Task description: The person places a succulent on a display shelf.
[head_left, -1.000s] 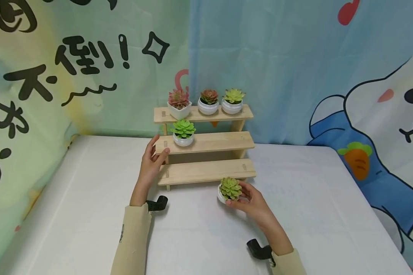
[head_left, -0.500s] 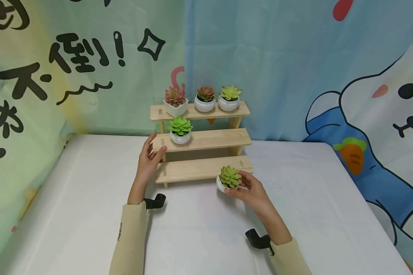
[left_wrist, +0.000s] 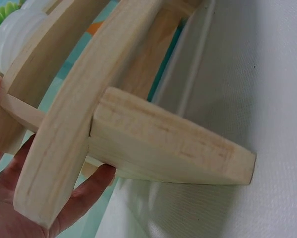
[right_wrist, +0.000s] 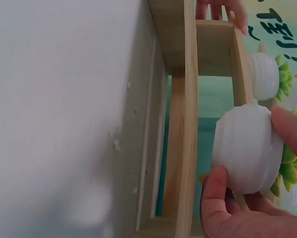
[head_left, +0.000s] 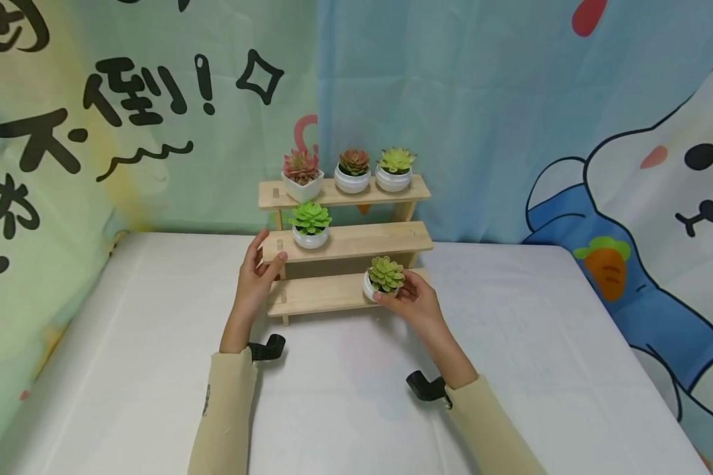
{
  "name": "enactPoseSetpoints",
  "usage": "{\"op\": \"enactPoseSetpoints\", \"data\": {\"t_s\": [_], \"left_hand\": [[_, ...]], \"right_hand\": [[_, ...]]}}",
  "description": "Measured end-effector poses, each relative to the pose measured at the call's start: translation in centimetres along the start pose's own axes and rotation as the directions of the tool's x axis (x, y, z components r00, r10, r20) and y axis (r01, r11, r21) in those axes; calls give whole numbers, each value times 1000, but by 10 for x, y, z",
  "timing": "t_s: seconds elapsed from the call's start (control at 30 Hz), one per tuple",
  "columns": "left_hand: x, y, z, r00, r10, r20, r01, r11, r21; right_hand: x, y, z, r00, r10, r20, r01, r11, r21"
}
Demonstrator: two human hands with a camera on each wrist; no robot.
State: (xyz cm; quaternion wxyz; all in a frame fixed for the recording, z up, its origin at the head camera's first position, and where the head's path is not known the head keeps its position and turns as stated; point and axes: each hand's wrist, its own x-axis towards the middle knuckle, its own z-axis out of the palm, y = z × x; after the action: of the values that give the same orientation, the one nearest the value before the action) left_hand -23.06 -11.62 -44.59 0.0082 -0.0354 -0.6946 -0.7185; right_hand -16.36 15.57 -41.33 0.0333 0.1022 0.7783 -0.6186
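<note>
Right hand: right hand (head_left: 418, 302) grasps a small white pot with a green succulent (head_left: 383, 280), thumb below and fingers round its far side; in the right wrist view the ribbed white pot (right_wrist: 248, 148) sits between the thumb and a finger, lying against the edge of a wooden board.
Held pot: held pot is over the lowest shelf (head_left: 327, 295) of the wooden stepped stand (head_left: 344, 241), toward that shelf's right half; whether its base touches the board cannot be told.
Left hand: left hand (head_left: 257, 277) grips the left end of the middle shelf (head_left: 368, 240), thumb on top near the corner and fingers curled behind the end; the left wrist view shows the fingers (left_wrist: 84, 193) under the wooden side piece.
Middle shelf: one white pot with a bright green succulent (head_left: 310, 226) stands upright near its left end, just beside the left hand's thumb.
Top shelf: three pots stand in a row, a square white pot with a pink plant (head_left: 302, 175) at the left, a round pot with a reddish plant (head_left: 353, 171) in the middle, a round pot with a yellow-green plant (head_left: 395, 169) at the right.
Stand: it rests on a white table (head_left: 511, 369), close to the back edge.
Sleeves: both arms wear cream sleeves (head_left: 226, 409), each wrist carrying a small black camera mount (head_left: 267, 348).
Backdrop: printed cloth hangs behind, with black characters at the left and a cartoon rabbit with a carrot (head_left: 600, 264) at the right.
</note>
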Motion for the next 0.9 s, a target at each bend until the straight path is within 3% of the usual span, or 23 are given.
{"op": "enactPoseSetpoints", "data": {"t_s": [0.23, 0.37, 0.5, 0.73, 0.9], "left_hand": [[1, -1, -4, 1000, 8, -5, -8, 1000, 8], [-2, -2, -4, 1000, -5, -13, 5, 1000, 3], [-2, -1, -3, 999, 22, -32, -23, 1000, -3], [-8, -2, -6, 1000, 1, -21, -1, 1000, 12], [-11, -5, -4, 999, 27, -28, -27, 1000, -1]], "right_hand": [[14, -5, 22, 998, -13, 54, 12, 1000, 12], [15, -7, 27, 996, -22, 86, 23, 1000, -11], [17, -8, 28, 993, -52, 101, 56, 998, -35], [12, -3, 29, 995, -53, 90, 62, 993, -99], [8, 2, 29, 995, -73, 66, 79, 992, -95]]}}
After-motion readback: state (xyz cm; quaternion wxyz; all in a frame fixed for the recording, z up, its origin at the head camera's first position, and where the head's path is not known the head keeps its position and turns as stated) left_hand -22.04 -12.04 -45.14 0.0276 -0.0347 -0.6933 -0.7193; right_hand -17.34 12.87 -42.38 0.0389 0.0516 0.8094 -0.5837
